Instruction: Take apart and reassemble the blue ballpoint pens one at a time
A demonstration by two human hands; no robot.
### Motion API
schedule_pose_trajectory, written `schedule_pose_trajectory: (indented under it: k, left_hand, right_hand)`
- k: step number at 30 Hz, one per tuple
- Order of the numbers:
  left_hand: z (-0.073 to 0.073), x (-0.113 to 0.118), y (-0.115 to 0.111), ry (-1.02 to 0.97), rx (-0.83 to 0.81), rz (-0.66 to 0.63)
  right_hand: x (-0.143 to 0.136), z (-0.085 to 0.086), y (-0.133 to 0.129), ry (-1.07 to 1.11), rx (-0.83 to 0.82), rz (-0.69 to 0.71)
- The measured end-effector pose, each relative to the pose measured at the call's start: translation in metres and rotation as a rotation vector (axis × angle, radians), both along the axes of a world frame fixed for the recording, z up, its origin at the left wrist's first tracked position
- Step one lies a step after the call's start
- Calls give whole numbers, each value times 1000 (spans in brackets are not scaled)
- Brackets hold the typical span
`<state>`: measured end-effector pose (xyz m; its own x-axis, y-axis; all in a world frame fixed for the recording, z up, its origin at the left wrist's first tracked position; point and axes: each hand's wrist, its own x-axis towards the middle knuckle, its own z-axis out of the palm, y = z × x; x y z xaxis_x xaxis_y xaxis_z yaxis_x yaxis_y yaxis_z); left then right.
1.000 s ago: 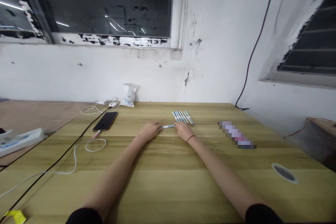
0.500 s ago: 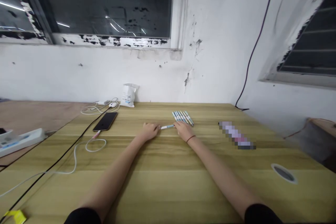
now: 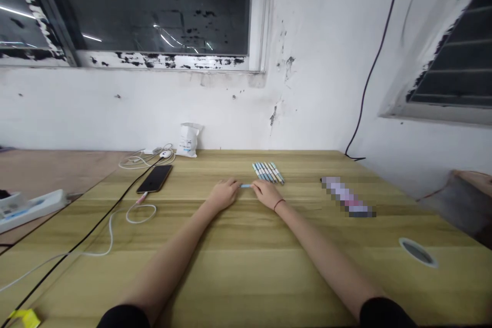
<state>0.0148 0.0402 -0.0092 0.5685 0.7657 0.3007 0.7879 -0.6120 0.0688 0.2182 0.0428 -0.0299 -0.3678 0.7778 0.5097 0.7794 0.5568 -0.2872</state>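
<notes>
A slim light-blue pen (image 3: 245, 185) lies crosswise between my two hands, its ends covered by fingers. My left hand (image 3: 226, 193) is closed on its left end, and my right hand (image 3: 266, 193), with a thin red band at the wrist, grips the right end. Both hands are low over the wooden table. Just beyond my right hand, several similar pens (image 3: 268, 172) with blue, white and yellow barrels lie side by side in a slanted row.
To the left, a dark phone (image 3: 154, 178) is plugged into a white cable (image 3: 111, 230). A white packet (image 3: 188, 139) stands by the wall. On the right are a blurred-out long item (image 3: 348, 197) and a table grommet (image 3: 418, 252). A power strip (image 3: 34, 209) sits far left.
My left hand has slid right along the pen, so less of the barrel shows between my hands. My right hand has barely moved. The row of pens is unchanged.
</notes>
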Motion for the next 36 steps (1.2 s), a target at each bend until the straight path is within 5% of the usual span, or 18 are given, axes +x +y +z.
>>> schedule_pose_trajectory:
  k: [36]
  left_hand:
    - [1, -6, 1, -9, -48, -22]
  right_hand:
    - [-2, -3, -3, 157, 29, 80]
